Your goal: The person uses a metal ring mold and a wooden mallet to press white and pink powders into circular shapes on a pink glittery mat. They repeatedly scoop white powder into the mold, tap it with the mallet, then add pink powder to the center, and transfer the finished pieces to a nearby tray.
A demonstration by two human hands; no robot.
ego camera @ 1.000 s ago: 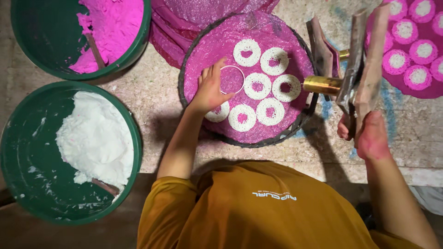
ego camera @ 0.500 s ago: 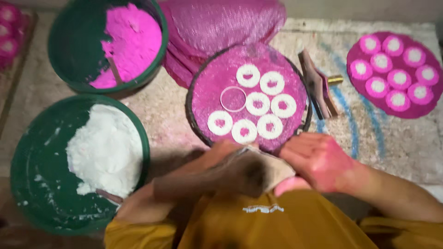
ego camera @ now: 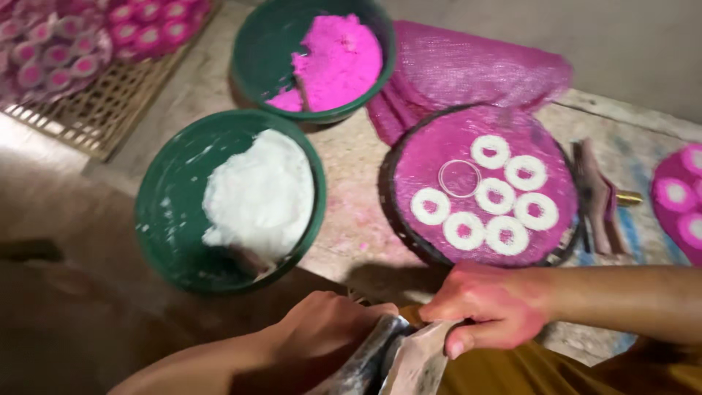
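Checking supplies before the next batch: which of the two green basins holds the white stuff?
The nearer green basin, on the left just above the left hand, holds the white mass. The farther basin, up beside the pink mesh cloth, holds bright pink material.

Matt green plastic basins hold crumbly white powder (ego camera: 259, 194) and vivid pink powder (ego camera: 333, 62) beside a round tray (ego camera: 479, 190) lined with coarse pink mesh cloth. White dough rings (ego camera: 504, 234) look soft and grainy. A thin clear ring mould (ego camera: 459, 178) glints. The stone ledge (ego camera: 351, 183) is rough and dusted pink; a woven bamboo rack (ego camera: 110, 102) lies beyond.
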